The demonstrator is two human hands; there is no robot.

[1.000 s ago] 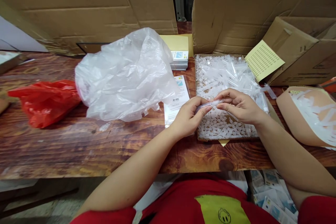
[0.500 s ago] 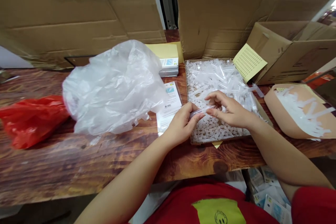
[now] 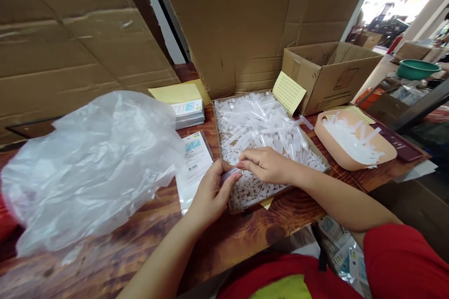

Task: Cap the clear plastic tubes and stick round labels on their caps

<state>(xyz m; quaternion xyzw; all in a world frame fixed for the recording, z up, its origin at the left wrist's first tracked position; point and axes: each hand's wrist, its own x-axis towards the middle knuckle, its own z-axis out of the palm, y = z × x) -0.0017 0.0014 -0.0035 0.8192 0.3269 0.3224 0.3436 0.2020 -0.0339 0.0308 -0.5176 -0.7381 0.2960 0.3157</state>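
Observation:
My left hand (image 3: 210,191) is closed around a small clear plastic tube (image 3: 228,174), with thumb and fingers along its sides. The fingertips of my right hand (image 3: 268,164) are pinched at the tube's far end; whatever lies between them is too small to make out. Both hands are over the near left part of a shallow cardboard tray (image 3: 318,148). Clear tubes (image 3: 261,124) lie heaped in its far part, and many small white pieces (image 3: 257,191) cover the near part. Left of the tray is a printed packaging card (image 3: 194,161).
A large crumpled plastic bag (image 3: 94,163) spreads across the left. Behind the card stands a stack of packed cards (image 3: 191,113). To the right are a peach bin (image 3: 340,161) of white strips, a yellow label sheet (image 3: 289,92) and an open carton (image 3: 336,81). Cardboard panels (image 3: 245,23) rise behind.
The view has swung to the right, bringing the peach bin and the area beyond fully in. My right fingers have closed into a pinch at the tube's end; my left still holds the tube.

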